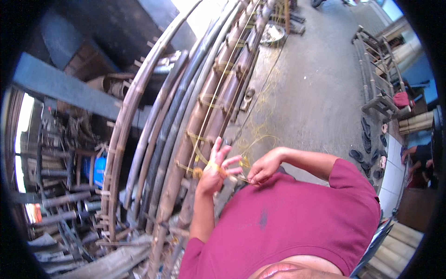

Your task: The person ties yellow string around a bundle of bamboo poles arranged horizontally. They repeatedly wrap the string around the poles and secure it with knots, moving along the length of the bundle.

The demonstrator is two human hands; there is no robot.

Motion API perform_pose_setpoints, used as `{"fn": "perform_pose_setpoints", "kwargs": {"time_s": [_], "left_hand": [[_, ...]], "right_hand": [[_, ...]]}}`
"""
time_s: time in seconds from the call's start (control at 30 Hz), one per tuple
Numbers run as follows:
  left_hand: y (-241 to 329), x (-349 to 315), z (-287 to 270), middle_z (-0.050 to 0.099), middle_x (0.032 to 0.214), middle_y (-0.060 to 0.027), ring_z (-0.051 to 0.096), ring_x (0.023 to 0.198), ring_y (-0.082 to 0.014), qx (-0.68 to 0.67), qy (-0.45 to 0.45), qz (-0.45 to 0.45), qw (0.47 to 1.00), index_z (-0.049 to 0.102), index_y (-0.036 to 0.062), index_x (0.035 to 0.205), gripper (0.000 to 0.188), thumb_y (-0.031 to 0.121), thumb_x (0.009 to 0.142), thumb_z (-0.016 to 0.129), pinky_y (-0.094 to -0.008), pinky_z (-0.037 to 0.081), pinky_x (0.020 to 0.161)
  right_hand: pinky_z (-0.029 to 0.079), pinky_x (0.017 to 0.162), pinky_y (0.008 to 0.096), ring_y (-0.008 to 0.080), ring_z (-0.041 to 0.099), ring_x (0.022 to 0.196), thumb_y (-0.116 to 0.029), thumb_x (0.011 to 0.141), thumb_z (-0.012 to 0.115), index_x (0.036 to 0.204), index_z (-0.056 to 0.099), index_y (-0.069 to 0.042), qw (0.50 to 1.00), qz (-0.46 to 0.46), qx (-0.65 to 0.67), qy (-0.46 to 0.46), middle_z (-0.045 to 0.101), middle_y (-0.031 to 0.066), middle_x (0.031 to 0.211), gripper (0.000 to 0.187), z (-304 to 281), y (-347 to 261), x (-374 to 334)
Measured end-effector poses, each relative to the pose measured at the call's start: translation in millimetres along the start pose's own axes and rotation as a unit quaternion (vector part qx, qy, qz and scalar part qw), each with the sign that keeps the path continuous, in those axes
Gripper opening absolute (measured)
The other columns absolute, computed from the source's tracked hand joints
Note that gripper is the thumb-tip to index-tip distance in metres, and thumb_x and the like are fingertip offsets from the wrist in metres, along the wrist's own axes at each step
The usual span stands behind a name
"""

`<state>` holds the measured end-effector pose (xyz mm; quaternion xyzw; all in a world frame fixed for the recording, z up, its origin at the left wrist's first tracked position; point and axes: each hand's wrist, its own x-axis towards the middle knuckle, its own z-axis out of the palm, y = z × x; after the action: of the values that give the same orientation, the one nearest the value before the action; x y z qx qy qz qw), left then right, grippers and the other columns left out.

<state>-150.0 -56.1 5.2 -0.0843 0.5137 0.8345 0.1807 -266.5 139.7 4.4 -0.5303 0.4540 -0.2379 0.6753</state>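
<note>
My left hand (216,174) is raised, palm up and fingers spread, with yellow cord (214,165) passing over the palm and around the fingers. In front of my chest, my right hand (264,168) is closed in a pinch on a thin pale length, apparently the same cord, that runs between both hands; its exact end is hidden by the fingers. Beside my left hand lie long brown bamboo poles (197,116) with short pegs, and yellow cord is strung along and around them. Loose yellow cord (260,123) lies in tangled loops on the floor beyond my hands.
More long poles (134,93) lean and lie at the left. Scrap wood (116,260) is piled at lower left. A white basin (272,34) sits at the poles' far end. At right are a bamboo bench (378,79), several sandals (366,135) and a person's arm (411,151).
</note>
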Motion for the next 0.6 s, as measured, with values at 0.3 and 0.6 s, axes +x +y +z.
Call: {"fn": "perform_pose_setpoints", "kwargs": {"time_s": [0.3,0.6], "left_hand": [[20,-10,13,0.024,0.151,-0.025,0.053,0.121,-0.034,-0.098,-0.043,0.045,0.993,0.005,0.0115,0.153,0.069,0.044,0.102,0.038,-0.0391,0.054,0.087],[14,-14,-1,0.023,0.151,-0.0246,0.054,0.117,-0.0297,-0.134,-0.071,0.074,0.986,0.006,0.0139,0.154,0.066,0.045,0.102,0.033,-0.0333,0.056,0.075]], "right_hand": [[0.048,0.076,0.035,0.0162,0.057,0.08,-0.02,0.098,0.047,0.097,0.061,0.001,0.969,-0.165,-0.078,0.165,0.063,0.0113,0.084,0.025,-7,36,8],[0.045,0.067,0.034,0.0127,0.052,0.073,-0.024,0.1,0.045,0.09,0.059,-0.003,0.971,-0.178,-0.064,0.147,0.059,0.0035,0.08,0.028,-4,40,19]]}}
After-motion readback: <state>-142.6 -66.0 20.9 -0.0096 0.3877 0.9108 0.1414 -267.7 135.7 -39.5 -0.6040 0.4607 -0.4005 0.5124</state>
